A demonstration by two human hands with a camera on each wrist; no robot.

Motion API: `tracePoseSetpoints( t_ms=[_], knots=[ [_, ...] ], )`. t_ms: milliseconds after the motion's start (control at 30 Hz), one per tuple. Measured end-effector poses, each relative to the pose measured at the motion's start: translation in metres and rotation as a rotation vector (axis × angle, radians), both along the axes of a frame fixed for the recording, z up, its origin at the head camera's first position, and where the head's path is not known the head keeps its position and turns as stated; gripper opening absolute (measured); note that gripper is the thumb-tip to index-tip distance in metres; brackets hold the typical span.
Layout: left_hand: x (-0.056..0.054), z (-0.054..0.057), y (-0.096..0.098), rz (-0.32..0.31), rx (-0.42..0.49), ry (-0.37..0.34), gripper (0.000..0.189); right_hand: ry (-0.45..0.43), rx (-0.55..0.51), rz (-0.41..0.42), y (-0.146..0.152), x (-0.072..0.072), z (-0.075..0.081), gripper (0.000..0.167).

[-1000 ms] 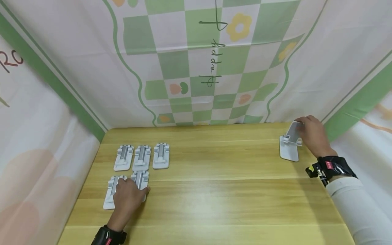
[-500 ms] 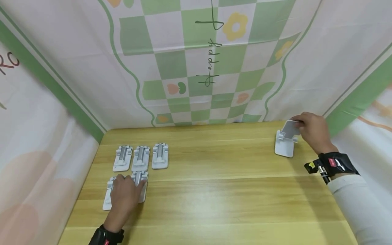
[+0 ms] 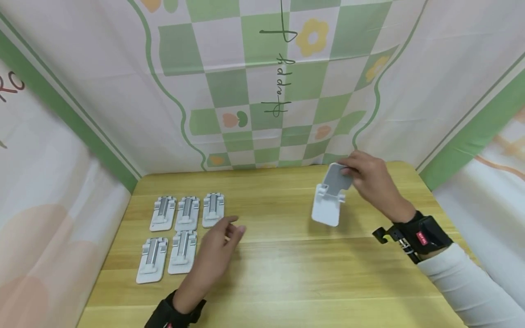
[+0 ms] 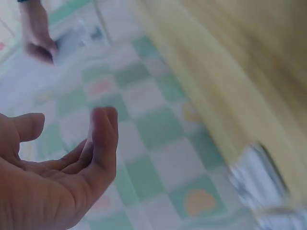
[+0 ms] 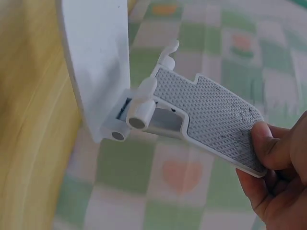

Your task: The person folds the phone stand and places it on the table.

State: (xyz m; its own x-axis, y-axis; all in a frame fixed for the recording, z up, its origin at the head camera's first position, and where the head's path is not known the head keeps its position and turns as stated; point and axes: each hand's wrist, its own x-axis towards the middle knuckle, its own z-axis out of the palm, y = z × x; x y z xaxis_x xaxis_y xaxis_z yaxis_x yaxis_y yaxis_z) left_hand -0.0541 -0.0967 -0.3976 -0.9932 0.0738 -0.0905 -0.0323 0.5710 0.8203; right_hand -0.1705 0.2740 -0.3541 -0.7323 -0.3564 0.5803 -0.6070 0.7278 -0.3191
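My right hand [image 3: 373,182] pinches the top edge of an unfolded white phone stand [image 3: 326,209] at the right of the table. In the right wrist view, the thumb and fingers grip the end of its grey textured plate [image 5: 216,115], and the white base [image 5: 98,62] hangs from the hinge. My left hand [image 3: 217,248] hovers with loosely bent fingers and nothing in them, also seen in the left wrist view [image 4: 67,177]. Nearest to it are a folded phone stand [image 3: 213,212] in the back row and another folded stand [image 3: 182,253] in the front row.
Two more folded stands [image 3: 163,214] [image 3: 187,214] lie in the back row, and one [image 3: 151,260] at the front left. The wooden table [image 3: 279,282] meets a patterned cloth [image 3: 270,91] at its back edge, with cloth at both sides.
The right hand has carried the unfolded phone stand leftward from the table's right side. My left hand has come off the front-row stands and moved right.
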Motion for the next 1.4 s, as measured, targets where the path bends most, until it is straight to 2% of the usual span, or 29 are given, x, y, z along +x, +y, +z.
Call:
tracePoseSetpoints(
  t_ms=[167, 300, 433, 567, 767, 1033, 1067, 1133, 1267, 1333, 1400],
  knots=[
    [-0.006, 0.009, 0.033, -0.130, 0.169, -0.058, 0.067, 0.009, -0.023, 0.143, -0.048, 0.018, 0.014, 0.029],
    [-0.008, 0.008, 0.052, -0.193, 0.311, -0.123, 0.068, 0.015, -0.035, 0.234, -0.076, 0.031, 0.024, 0.029],
    [-0.007, 0.004, 0.061, -0.169, 0.425, -0.177, 0.063, 0.044, -0.034, 0.272, -0.093, 0.041, 0.033, 0.028],
    [-0.006, 0.002, 0.063, -0.139, 0.503, -0.220, 0.049, 0.046, -0.060, 0.298, -0.101, 0.048, 0.039, 0.032],
    [-0.007, 0.000, 0.064, -0.122, 0.523, -0.241, 0.037, 0.057, -0.063, 0.332, -0.108, 0.054, 0.040, 0.042],
    [-0.005, 0.004, 0.061, -0.097, 0.562, -0.254, 0.037, 0.049, -0.105, 0.324, -0.109, 0.052, 0.038, 0.029],
    [-0.005, 0.005, 0.060, -0.095, 0.572, -0.259, 0.037, 0.024, -0.121, 0.320, -0.108, 0.051, 0.037, 0.030],
    [-0.006, 0.006, 0.057, -0.090, 0.605, -0.278, 0.039, -0.078, -0.174, 0.326, -0.106, 0.049, 0.034, 0.043],
    [-0.008, 0.009, 0.053, -0.085, 0.631, -0.291, 0.040, -0.431, -0.315, 0.366, -0.103, 0.046, 0.022, 0.077],
    [-0.009, 0.011, 0.052, -0.082, 0.634, -0.287, 0.040, -0.592, -0.369, 0.384, -0.103, 0.045, 0.015, 0.079],
    [-0.009, 0.012, 0.051, -0.081, 0.638, -0.283, 0.040, -0.673, -0.387, 0.388, -0.105, 0.045, 0.008, 0.074]
  ],
)
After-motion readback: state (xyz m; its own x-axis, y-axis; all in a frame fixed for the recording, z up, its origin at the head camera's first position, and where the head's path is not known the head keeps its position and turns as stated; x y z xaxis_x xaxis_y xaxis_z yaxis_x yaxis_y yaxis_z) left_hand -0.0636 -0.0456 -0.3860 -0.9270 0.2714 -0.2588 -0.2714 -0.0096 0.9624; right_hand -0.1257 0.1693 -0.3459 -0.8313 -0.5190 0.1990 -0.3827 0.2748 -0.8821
